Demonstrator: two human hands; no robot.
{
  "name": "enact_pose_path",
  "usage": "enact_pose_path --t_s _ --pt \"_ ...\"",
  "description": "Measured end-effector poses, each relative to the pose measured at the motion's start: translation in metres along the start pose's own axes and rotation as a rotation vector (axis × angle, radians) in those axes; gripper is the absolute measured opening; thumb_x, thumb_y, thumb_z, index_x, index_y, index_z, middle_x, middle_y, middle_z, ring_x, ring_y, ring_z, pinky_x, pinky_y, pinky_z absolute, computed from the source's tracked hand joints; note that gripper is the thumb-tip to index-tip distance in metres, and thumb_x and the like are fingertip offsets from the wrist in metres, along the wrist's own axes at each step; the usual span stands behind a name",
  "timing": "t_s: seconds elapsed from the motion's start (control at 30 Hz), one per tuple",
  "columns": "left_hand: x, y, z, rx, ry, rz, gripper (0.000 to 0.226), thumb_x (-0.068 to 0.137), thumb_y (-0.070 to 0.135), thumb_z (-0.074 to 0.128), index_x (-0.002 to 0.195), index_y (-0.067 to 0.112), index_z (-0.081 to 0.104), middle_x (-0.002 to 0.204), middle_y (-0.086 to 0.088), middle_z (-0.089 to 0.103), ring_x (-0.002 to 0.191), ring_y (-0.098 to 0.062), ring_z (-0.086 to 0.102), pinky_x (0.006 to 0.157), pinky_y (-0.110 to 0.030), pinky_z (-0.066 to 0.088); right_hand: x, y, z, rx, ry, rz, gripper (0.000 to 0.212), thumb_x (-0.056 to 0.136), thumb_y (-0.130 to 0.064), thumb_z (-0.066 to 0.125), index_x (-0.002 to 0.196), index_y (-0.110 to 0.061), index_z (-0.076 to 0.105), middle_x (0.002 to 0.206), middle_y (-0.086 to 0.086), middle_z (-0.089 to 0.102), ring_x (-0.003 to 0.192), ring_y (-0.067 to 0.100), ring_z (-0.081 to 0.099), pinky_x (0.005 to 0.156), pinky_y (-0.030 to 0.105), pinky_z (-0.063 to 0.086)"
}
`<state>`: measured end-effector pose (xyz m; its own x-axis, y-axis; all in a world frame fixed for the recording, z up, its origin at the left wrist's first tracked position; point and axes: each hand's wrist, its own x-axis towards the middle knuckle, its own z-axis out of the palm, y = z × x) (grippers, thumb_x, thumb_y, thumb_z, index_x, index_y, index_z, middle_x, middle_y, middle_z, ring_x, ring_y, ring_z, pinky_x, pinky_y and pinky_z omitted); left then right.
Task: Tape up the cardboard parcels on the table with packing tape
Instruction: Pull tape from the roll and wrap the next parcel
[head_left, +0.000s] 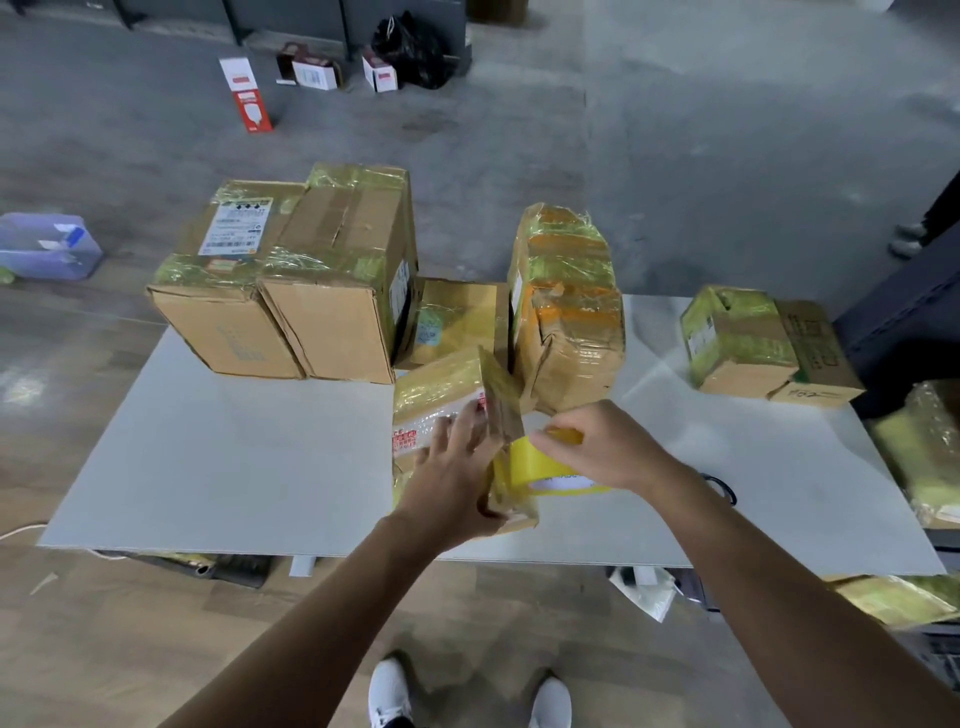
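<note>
right hand (597, 447) grips tape roll (537, 463), left hand (452, 478) seemingly presses parcel (436, 392).

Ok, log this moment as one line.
step: taping front parcel | left hand: flat on parcel | right hand: grips tape roll | tape strip: pulled out between hands | table: more parcels behind

Big boxes (280, 291) are sitting centre-left on the worktop (234, 457), a tall parcel (569, 306) standing mid-frame, small boxes (748, 338) at right. Below centre, a tape roll (540, 465) is sitting just right of a parcel (436, 389).
</note>
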<state>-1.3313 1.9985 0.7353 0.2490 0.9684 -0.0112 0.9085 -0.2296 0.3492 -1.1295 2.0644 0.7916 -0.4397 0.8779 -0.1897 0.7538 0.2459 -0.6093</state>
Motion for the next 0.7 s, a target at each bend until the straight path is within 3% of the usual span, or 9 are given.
enact_pose_path --t_s 0.07,0.13,0.23,0.3,0.43,0.5,0.57,0.63,0.7 --pt "-0.007 -0.008 0.002 -0.126 0.151 0.037 0.100 0.060 0.073 0.054 0.140 0.016 0.044 0.152 -0.016 0.028 0.138 -0.032 0.023 0.105 -0.054 0.040 0.004 -0.012 -0.012 0.050 -0.032 -0.040 0.052 0.087 -0.055 0.056 0.077 -0.006 0.069 0.075 0.017 0.062 0.064 0.020 0.051 0.063 0.037 0.039" --pt "-0.012 -0.017 0.007 -0.231 0.218 0.038 0.093 0.059 0.070 0.062 0.135 0.018 0.046 0.152 -0.013 0.028 0.141 -0.030 0.021 0.104 -0.053 0.041 0.007 -0.022 -0.016 0.080 -0.020 -0.046 0.065 0.082 -0.065 0.051 0.084 -0.003 0.070 0.082 0.020 0.063 0.066 0.021 0.051 0.064 0.037 0.039" --pt "-0.017 -0.030 0.013 -0.322 0.222 -0.010 0.093 0.056 0.065 0.072 0.134 0.027 0.038 0.157 -0.008 0.020 0.146 -0.031 0.023 0.101 -0.054 0.046 0.009 -0.039 -0.011 0.016 -0.017 -0.052 0.059 0.086 -0.059 0.054 0.066 -0.003 0.057 0.065 0.021 0.040 0.057 0.014 0.031 0.058 0.033 0.025" --pt "-0.021 -0.037 0.015 -0.363 0.244 -0.024 0.093 0.056 0.062 0.077 0.133 0.029 0.038 0.158 -0.008 0.018 0.146 -0.029 0.024 0.097 -0.052 0.050 0.010 -0.045 -0.011 -0.078 -0.009 -0.045 0.054 0.091 -0.049 0.057 0.057 -0.010 0.041 0.058 0.010 0.028 0.054 0.015 0.025 0.056 0.033 0.021" --pt "-0.026 -0.042 0.018 -0.472 0.265 0.015 0.090 0.059 0.058 0.081 0.134 0.032 0.039 0.158 0.000 0.015 0.147 -0.023 0.024 0.093 -0.047 0.054 0.005 -0.049 -0.019 -0.249 -0.017 0.047 0.057 0.093 -0.049 0.056 0.047 -0.019 0.041 0.046 -0.001 0.031 0.047 0.014 0.030 0.050 0.029 0.024" --pt "-0.027 -0.046 0.019 -0.515 0.271 0.034 0.092 0.060 0.058 0.082 0.136 0.033 0.037 0.159 0.006 0.012 0.148 -0.023 0.022 0.094 -0.045 0.054 0.004 -0.053 -0.015 -0.275 -0.007 0.043 0.054 0.094 -0.048 0.055 0.052 -0.015 0.046 0.049 0.000 0.032 0.049 0.016 0.031 0.051 0.031 0.025" --pt "-0.028 -0.051 0.020 -0.498 0.248 0.042 0.093 0.061 0.061 0.080 0.136 0.031 0.034 0.159 0.009 0.010 0.147 -0.026 0.023 0.093 -0.044 0.054 0.005 -0.058 -0.008 -0.327 0.026 0.001 0.053 0.095 -0.046 0.052 0.060 -0.006 0.050 0.052 0.006 0.033 0.052 0.021 0.033 0.052 0.033 0.028" --pt "-0.030 -0.051 0.016 -0.387 0.202 -0.018 0.095 0.061 0.065 0.075 0.137 0.026 0.034 0.160 -0.001 0.013 0.146 -0.029 0.025 0.093 -0.048 0.053 0.006 -0.063 -0.003 -0.333 0.028 -0.033 0.052 0.095 -0.044 0.051 0.064 -0.001 0.053 0.053 0.007 0.034 0.053 0.022 0.034 0.053 0.033 0.031" --pt "-0.030 -0.040 0.007 -0.181 0.164 -0.092 0.102 0.063 0.065 0.070 0.145 0.016 0.032 0.162 -0.012 0.011 0.148 -0.036 0.017 0.107 -0.056 0.040 0.008 -0.064 -0.002 -0.275 0.009 -0.036 0.051 0.095 -0.041 0.052 0.068 0.002 0.056 0.055 0.009 0.036 0.052 0.020 0.034 0.053 0.033 0.028"
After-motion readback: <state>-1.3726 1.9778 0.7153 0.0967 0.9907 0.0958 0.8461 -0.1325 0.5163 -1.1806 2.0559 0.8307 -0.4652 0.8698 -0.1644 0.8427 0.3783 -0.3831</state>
